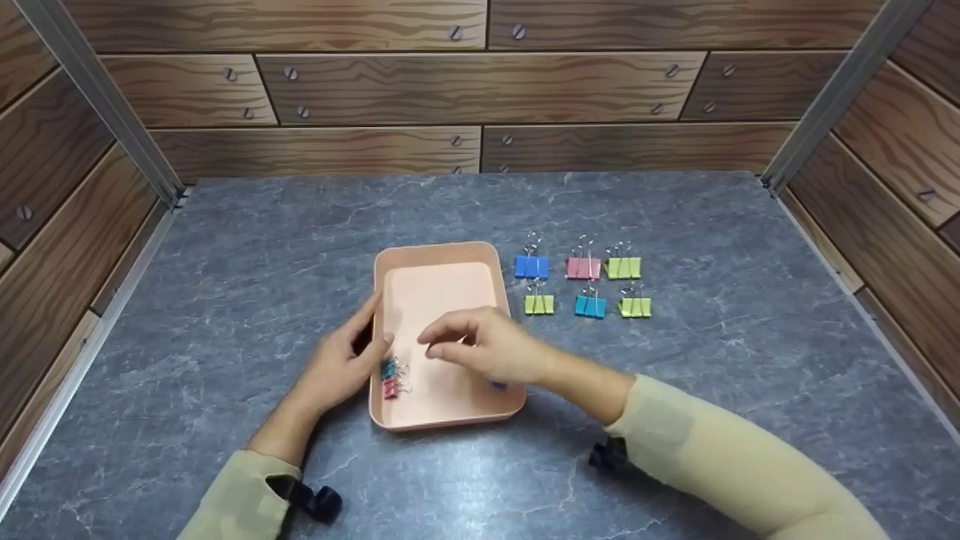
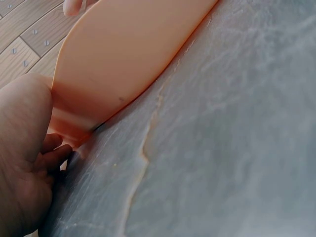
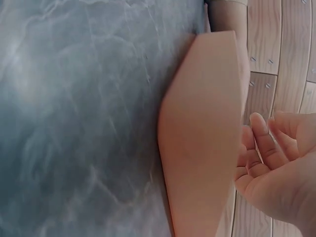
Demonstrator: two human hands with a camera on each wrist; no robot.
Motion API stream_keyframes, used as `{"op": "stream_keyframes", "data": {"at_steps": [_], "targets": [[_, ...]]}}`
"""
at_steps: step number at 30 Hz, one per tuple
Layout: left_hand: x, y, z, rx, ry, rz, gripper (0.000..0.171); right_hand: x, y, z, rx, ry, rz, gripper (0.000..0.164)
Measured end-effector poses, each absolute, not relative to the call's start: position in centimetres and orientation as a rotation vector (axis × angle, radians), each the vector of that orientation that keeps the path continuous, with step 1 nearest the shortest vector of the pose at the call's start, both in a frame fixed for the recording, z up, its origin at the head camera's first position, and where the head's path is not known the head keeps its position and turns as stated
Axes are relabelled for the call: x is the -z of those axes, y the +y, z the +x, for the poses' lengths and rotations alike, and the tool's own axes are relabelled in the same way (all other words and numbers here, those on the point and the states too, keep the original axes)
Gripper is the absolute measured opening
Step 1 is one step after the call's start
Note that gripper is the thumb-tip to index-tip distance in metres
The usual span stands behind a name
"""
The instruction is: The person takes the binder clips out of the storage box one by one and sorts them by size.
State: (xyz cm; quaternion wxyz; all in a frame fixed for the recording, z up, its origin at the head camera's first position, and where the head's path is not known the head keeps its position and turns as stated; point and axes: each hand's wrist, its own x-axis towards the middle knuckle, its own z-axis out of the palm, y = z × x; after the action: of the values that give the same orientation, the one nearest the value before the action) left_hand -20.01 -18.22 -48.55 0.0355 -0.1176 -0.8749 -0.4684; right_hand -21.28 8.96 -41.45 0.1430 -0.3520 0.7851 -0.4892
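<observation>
A shallow pink tray point(image 1: 442, 300) stands on the table. My left hand point(image 1: 341, 367) grips its left wall, thumb over the rim and fingers outside; the left wrist view shows those fingers point(image 2: 59, 155) low against the tray wall. Over the tray's middle hovers my right hand point(image 1: 491, 349), fingers loosely bent and nothing between them. In the right wrist view this hand point(image 3: 276, 168) is beside the tray wall point(image 3: 202, 128). Inside the tray's near left corner lie a teal binder clip point(image 1: 388, 369) and a pink binder clip point(image 1: 390, 388). A blue thing point(image 1: 498, 385) shows partly beneath my right hand.
Right of the tray, binder clips stand in two rows. The far row has a blue clip point(image 1: 531, 266), a pink clip point(image 1: 583, 268) and a green clip point(image 1: 623, 267). Nearer are a green clip point(image 1: 538, 304), a teal clip point(image 1: 590, 306) and another green clip point(image 1: 635, 307).
</observation>
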Motion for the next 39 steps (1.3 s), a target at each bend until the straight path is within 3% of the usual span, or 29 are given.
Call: {"op": "stream_keyframes", "data": {"at_steps": [39], "targets": [[48.5,-18.3,-20.0,1.448,-2.675,-0.376,0.07,44.1,5.5,-20.9,1.215,2.145,-1.043,0.022]]}}
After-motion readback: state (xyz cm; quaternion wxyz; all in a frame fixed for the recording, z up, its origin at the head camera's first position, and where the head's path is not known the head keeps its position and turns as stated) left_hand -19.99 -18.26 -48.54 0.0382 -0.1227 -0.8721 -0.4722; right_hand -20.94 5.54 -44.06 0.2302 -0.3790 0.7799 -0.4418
